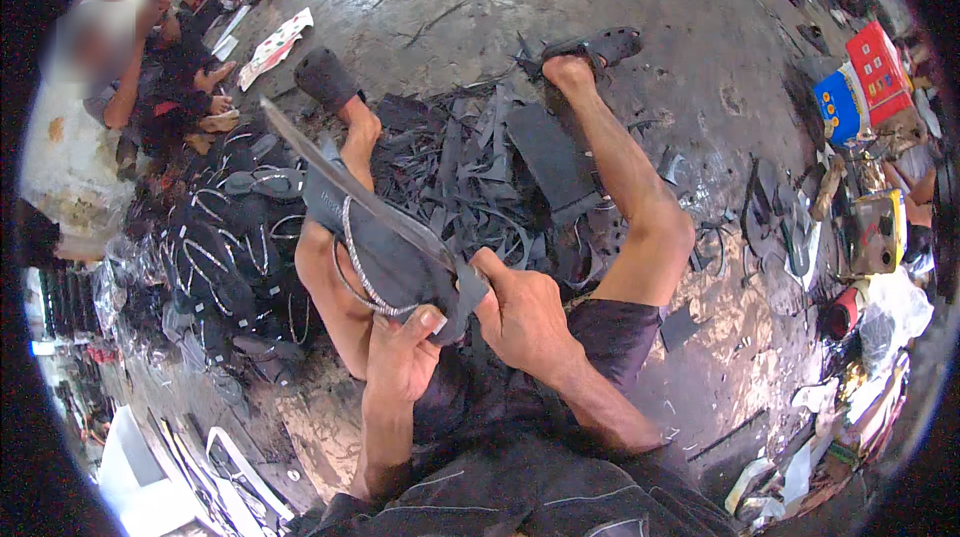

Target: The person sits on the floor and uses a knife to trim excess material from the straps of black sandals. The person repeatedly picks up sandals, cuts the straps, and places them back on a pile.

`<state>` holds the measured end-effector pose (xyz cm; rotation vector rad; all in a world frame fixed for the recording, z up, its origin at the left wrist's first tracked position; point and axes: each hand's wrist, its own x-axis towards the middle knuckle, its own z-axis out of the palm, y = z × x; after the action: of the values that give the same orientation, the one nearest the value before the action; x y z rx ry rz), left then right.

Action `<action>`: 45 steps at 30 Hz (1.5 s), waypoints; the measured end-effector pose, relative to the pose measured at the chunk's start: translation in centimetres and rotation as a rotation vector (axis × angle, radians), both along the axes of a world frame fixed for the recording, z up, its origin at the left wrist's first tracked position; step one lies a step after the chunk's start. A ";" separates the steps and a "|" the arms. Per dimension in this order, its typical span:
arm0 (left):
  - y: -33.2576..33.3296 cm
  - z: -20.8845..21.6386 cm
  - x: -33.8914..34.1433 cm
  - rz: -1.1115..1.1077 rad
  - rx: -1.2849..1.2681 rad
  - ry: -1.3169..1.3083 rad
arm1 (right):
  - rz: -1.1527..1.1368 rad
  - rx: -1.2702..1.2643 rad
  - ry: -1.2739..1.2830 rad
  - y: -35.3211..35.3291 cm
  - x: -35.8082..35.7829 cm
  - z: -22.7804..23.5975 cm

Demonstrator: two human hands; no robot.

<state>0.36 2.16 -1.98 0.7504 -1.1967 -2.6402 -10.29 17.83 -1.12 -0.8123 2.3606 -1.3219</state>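
Note:
My left hand (400, 355) is closed on the heel or near end of a dark sandal (385, 247), its thumb on top. A strap with a shiny beaded trim arches over the sandal. In my right hand (525, 315) is the handle of a long knife (340, 169), its blade pointing up and to the left along the sandal's right edge. Whether the blade touches the sole I cannot tell. A dark flap of sole material hangs between my two hands. Below, between my legs, lies a heap of black offcuts (470, 162).
A pile of black sandals with shiny straps (225, 247) lies to my left. Beyond it a person (150, 87) sits at the far left. On the right are a red box (880, 72), a blue box (838, 107), loose sandals (765, 202) and clear plastic bags (895, 312).

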 end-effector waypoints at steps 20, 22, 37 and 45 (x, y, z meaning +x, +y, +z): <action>3.4 0.8 0.7 0.191 -0.048 -0.123 | 0.133 0.048 -0.158 2.1 -1.3 -2.2; 2.9 0.1 1.8 0.223 0.018 -0.137 | 0.158 0.014 -0.135 0.4 -1.8 -2.5; -0.8 1.4 0.1 0.066 -0.535 -0.109 | -0.145 -0.548 -0.413 -4.9 -4.2 -0.1; -3.1 5.1 -0.3 0.037 -0.220 -0.219 | 0.034 0.060 -0.281 9.4 8.0 -1.9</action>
<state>0.07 -0.96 3.07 1.0279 -1.4824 -2.3919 -2.32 27.22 -3.04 -0.6025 2.1457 -1.2547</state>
